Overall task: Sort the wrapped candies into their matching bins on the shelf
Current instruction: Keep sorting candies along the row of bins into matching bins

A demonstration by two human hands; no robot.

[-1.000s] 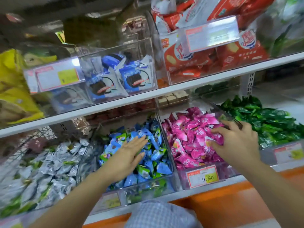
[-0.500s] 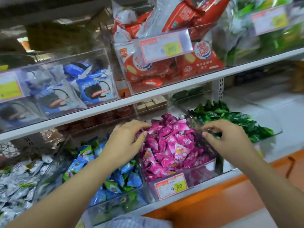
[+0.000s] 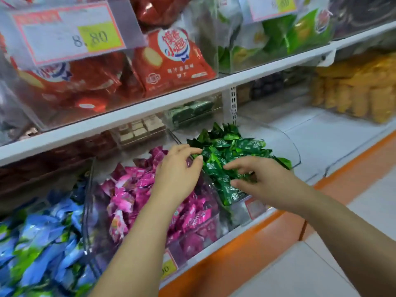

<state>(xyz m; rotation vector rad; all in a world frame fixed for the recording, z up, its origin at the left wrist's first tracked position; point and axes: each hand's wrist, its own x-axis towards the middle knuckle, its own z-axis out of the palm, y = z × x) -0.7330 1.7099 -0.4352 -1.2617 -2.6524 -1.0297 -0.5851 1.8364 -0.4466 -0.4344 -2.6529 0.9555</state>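
Observation:
Three clear bins stand side by side on the lower shelf. Green wrapped candies (image 3: 233, 151) fill the right bin (image 3: 289, 144), pink candies (image 3: 130, 189) the middle one, blue candies (image 3: 42, 239) the left one. My left hand (image 3: 177, 174) hovers over the wall between the pink and green bins, fingers loosely bent, fingertips at the green pile's edge. My right hand (image 3: 261, 179) reaches over the green candies with fingers spread, touching the pile. Neither hand plainly holds a candy.
The white upper shelf (image 3: 192, 93) carries bins of red biscuit packs (image 3: 171, 61) and green packs (image 3: 278, 35), with a price tag (image 3: 68, 33) in front. Yellow snacks (image 3: 353, 91) sit far right. An orange ledge (image 3: 246, 243) runs below the bins.
Both hands have moved right, from the blue and pink bins to the green bin. The view has swung right and closer with them.

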